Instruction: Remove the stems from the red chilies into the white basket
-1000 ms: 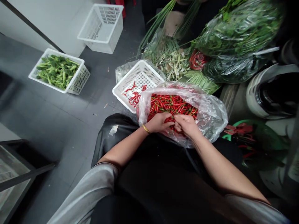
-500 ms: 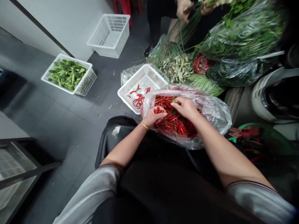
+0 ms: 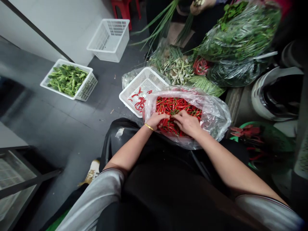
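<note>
A clear plastic bag [image 3: 216,112] full of red chili peppers [image 3: 178,104] rests against my lap, its mouth spread wide. My left hand [image 3: 156,121], with a gold bracelet at the wrist, is closed around several red chilies at the bag's left side. Close beside it, my right hand [image 3: 186,122] pinches at the chilies' green stems with thumb and fingers together; what exactly lies between those fingertips is too small to make out. Just beyond the bag stands a white perforated basket [image 3: 154,75], with some loose red chilies [image 3: 140,103] on its bottom.
A basket of green broccoli-like stems [image 3: 68,80] and another white basket [image 3: 109,41] stand on the floor at left. Scallions [image 3: 178,69] and bagged greens [image 3: 240,38] lie ahead. A co-worker's hand [image 3: 199,6] holds scallions. A green tub [image 3: 271,138] and a bucket [image 3: 262,96] are at right.
My right hand has come down and left from the far chilies to meet my left hand. The co-worker's scallions have swung left. A shoe has appeared at lower left.
</note>
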Demonstrator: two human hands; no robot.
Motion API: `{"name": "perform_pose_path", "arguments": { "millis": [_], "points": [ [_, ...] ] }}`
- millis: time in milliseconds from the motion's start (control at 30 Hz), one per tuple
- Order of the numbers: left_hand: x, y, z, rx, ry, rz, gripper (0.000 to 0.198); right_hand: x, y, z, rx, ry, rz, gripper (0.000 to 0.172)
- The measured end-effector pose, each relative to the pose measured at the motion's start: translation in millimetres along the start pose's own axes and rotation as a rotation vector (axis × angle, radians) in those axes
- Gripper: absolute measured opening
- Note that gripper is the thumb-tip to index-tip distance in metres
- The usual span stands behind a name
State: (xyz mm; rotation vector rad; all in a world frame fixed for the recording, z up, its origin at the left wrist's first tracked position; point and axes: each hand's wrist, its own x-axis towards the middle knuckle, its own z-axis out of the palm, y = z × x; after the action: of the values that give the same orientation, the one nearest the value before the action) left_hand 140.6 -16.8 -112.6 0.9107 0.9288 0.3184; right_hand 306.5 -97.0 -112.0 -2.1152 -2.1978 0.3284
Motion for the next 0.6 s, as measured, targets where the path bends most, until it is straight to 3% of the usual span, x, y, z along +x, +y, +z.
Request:
{"name": "perform_pose_path", "arguments": {
  "millis": [67, 133, 233, 333, 400, 500, 600],
  "points": [
    [1, 2, -7.4, -0.076, 0.039, -0.019, 0.015, -4, -2, 2, 0.009, -0.053, 0.009, 0.030],
    [2, 3, -10.9, -0.138, 0.036, -0.028, 0.013, -7, -6, 3, 0.137, 0.000, 0.083, 0.028],
    [0, 2, -7.8, -0.204, -0.026, 0.014, 0.017, -10, -17, -1, 0.570, 0.078, 0.132, 0.031],
    [-2, -1, 1.0, -0.265, -0.049, 0.108, 0.025, -11, -35, -5, 0.969, -0.034, 0.198, 0.040],
    [-4, -4, 6.1, -0.293, -0.033, 0.159, 0.028, -11, -47, -5, 1.102, -0.081, 0.258, 0.046],
    [-9, -6, 9.7, -0.264, -0.100, 0.199, 0.034, -11, -53, -7, 1.063, 0.015, 0.295, 0.048],
    [-17, -4, 10.2, -0.160, -0.167, 0.221, 0.039, -12, -43, -15, 0.894, 0.059, 0.263, 0.054]
  ]
}}
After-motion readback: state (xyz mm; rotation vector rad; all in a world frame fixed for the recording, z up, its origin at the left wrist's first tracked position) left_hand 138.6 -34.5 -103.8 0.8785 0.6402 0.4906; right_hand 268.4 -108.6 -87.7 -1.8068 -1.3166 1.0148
